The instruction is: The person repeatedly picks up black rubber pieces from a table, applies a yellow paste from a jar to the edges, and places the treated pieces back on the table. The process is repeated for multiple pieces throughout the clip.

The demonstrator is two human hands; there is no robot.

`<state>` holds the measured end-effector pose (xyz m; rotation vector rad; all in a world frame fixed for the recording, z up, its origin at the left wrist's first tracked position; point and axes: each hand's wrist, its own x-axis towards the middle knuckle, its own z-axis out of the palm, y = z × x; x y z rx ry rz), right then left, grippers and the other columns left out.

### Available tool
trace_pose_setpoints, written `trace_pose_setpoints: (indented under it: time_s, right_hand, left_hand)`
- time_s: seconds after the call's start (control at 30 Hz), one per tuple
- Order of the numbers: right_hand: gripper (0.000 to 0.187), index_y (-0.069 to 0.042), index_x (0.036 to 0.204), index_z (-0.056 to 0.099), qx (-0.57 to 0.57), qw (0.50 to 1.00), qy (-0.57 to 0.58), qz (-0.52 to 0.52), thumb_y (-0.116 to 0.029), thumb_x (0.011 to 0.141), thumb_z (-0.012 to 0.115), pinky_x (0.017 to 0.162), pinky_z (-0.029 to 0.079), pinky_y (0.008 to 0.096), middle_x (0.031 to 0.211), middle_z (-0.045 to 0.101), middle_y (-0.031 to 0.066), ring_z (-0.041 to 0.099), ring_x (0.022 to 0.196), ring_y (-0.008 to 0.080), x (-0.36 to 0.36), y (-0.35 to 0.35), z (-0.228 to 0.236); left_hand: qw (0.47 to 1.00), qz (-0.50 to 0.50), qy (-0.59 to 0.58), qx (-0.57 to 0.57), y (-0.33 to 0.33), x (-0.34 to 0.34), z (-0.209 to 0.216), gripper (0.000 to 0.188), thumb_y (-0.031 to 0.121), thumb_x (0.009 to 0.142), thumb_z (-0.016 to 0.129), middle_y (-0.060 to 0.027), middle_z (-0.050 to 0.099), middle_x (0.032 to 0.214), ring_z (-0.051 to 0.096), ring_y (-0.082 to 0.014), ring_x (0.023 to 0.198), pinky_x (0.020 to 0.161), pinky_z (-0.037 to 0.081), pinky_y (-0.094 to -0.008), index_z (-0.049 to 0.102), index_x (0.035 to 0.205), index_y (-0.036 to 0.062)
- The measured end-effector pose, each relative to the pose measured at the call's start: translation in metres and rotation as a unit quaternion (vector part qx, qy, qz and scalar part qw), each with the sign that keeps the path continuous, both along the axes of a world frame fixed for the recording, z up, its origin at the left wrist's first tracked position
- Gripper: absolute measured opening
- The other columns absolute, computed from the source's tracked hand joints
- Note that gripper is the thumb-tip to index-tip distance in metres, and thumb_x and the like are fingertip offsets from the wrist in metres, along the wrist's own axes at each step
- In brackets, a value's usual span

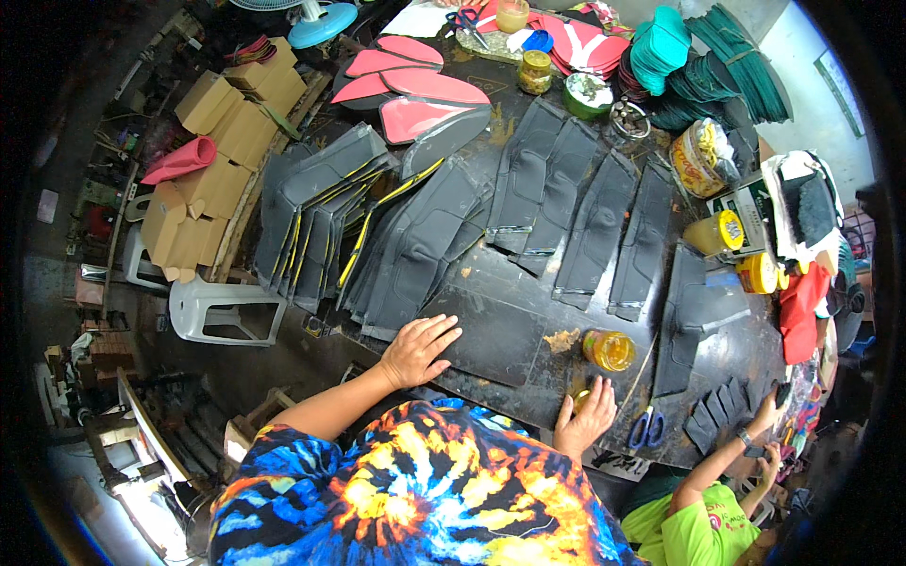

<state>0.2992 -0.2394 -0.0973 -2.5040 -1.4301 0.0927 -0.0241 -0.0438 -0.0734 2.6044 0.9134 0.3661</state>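
My left hand [415, 354] lies with its fingers stretched over the near left corner of a flat dark board [491, 335] at the table's front edge. My right hand [589, 422] rests at the same edge further right, its fingers extended. Close by its thumb and index finger is a small yellow round thing, perhaps a lid [581, 397]; I cannot tell whether they touch it. Just beyond stands a glass jar of amber stuff [610, 350]. Black shaped panels [415, 250] are stacked past my left hand, and more single panels [595, 226] lie spread across the table.
Blue-handled scissors [647, 428] and small black pieces [720, 415] lie right of my right hand. A co-worker in lime green [694, 524] works there. Pink panels [434, 99], tubs [698, 160] and green sheets [736, 71] fill the far side. A white stool [203, 311] stands left.
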Motion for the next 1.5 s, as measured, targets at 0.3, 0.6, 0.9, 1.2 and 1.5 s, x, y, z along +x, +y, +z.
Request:
trace_pose_setpoints:
  time_s: [0.3,0.6,0.9,1.2,1.5]
  right_hand:
    - [0.090,-0.008,0.159,0.035,0.019,0.997,0.059,0.034,-0.036,0.085,0.078,0.116,0.029,0.0520,0.153,0.043,0.0194,0.041,0.137,0.0398,0.016,0.005,0.007]
    - [0.103,-0.009,0.160,0.032,0.002,0.991,0.040,0.129,-0.047,0.078,0.082,0.114,0.031,0.0519,0.150,0.045,0.0182,0.042,0.135,0.0398,0.046,0.008,0.011]
    - [0.108,-0.010,0.162,0.028,-0.020,0.992,0.088,0.090,-0.039,0.076,0.087,0.117,0.030,0.0516,0.155,0.042,0.0172,0.040,0.140,0.0395,0.042,0.011,0.007]
    - [0.113,-0.009,0.161,0.027,0.010,0.990,0.115,0.075,-0.030,0.071,0.091,0.116,0.032,0.0506,0.151,0.045,0.0207,0.042,0.137,0.0410,0.038,0.018,0.014]
    - [0.113,-0.006,0.162,0.026,0.092,0.954,0.281,0.048,-0.025,0.072,0.091,0.105,0.045,0.0473,0.142,0.051,0.0253,0.055,0.122,0.0404,0.052,0.027,0.032]
  left_hand:
    - [1.000,0.006,-0.014,0.020,0.001,0.002,-0.005,0.062,0.044,0.096,0.055,-0.0117,0.047,0.155,0.047,-0.0327,0.140,0.116,0.036,-0.0476,0.051,0.148,0.0116]
    - [0.996,0.085,-0.024,0.008,-0.014,0.018,0.010,0.062,0.037,0.092,0.065,-0.0105,0.046,0.156,0.044,-0.0306,0.143,0.119,0.032,-0.0487,0.051,0.147,0.0124]
    - [0.998,0.062,0.010,0.031,-0.007,0.015,0.004,0.068,0.043,0.093,0.064,-0.0085,0.044,0.158,0.044,-0.0285,0.143,0.119,0.033,-0.0470,0.047,0.153,0.0158]
    - [0.997,0.063,-0.022,0.044,-0.005,0.014,0.000,0.065,0.045,0.094,0.060,-0.0093,0.047,0.155,0.046,-0.0307,0.139,0.117,0.034,-0.0479,0.049,0.151,0.0148]
    - [0.979,0.128,-0.155,0.044,0.070,0.046,0.072,0.022,0.016,0.084,0.073,-0.0155,0.070,0.108,0.065,-0.0357,0.099,0.089,0.051,-0.0460,0.068,0.102,0.0047]
